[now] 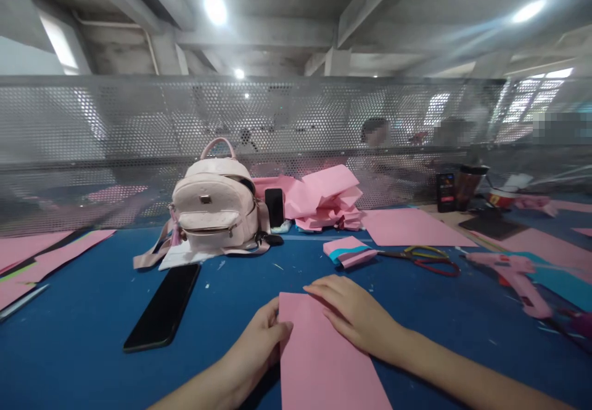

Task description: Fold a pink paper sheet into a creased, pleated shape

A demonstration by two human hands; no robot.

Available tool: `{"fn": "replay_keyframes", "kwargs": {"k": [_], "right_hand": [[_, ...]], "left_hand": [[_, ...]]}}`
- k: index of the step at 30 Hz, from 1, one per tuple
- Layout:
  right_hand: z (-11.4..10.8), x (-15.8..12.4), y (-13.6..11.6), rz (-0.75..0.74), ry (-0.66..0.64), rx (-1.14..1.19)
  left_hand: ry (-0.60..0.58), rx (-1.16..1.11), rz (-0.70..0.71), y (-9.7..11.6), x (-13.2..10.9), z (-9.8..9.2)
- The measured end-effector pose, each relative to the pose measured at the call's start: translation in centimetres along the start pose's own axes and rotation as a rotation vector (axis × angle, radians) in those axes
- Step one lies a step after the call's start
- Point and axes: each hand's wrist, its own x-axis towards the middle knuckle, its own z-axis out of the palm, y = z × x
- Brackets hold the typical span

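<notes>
A: Doing what with bare left hand [264, 338]?
B: Pinching left edge of flat pink paper sheet [317, 354], thumb on top, hiding most fingers. Probably steadying it.
A: And using bare right hand [349, 312] how?
B: Resting half-open over right edge, not clasping. Likely pressing it flat.
A: Lying where?
B: Lying between both hands, on blue tabletop [222, 314].
A: Why leaving red-and-yellow-handled metal scissors [413, 254] out there?
B: Sitting beyond right hand; presumably freeing working space, while resting within reach.

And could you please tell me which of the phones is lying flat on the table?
The black phone left of the left hand; the upright phone beside the backpack and the lit phone near the tumbler both stand on end.
</notes>
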Motion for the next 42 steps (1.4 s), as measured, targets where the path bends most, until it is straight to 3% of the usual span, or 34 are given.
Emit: {"fn": "replay_keyframes", "kwargs": {"k": [6,10,15,20,22,24,27,30,36,42], "right_hand": [[1.1,2.4,-0.6,-0.020,0.017,-0.084],[1.8,3.5,-0.5,-0.087,0.011,-0.122],[2.5,3.2,0.3,-0.110,-0.001,-0.103],[2.8,2.9,0.9,-0.108,-0.052,-0.039],[2.8,3.2,0.8,-0.062,-0.076,0.013],[2.7,3.9,0.5,-0.018,-0.097,0.055],[3.1,5.2,0.4,0.015,-0.105,0.083],[3.8,6.3,0.6,0.045,-0.070,0.103],[4.7,6.7,1.3,0.064,-0.069,0.131],[4.7,6.5,1.9,0.032,-0.088,0.164]], "left_hand": [[0.095,-0.168,0.037,-0.9,0.7,1.2],[0.061,-0.177,0.046,-1.0,0.7,1.7],[0.051,-0.040,0.081,-0.5,0.2,-0.6],[0.129,0.270,0.259,1.7,-1.6,-4.1],[0.006,0.825,0.410,2.6,-2.4,-4.7],[-0.108,1.234,0.580,2.9,-2.8,-5.0],[-0.162,1.560,0.845,2.5,-2.5,-5.4],[-0.224,1.617,0.917,1.8,-1.7,-5.9],[-0.221,1.655,0.912,1.5,-0.8,-7.4],[-0.254,1.735,0.891,2.0,-0.5,-7.6]]}}
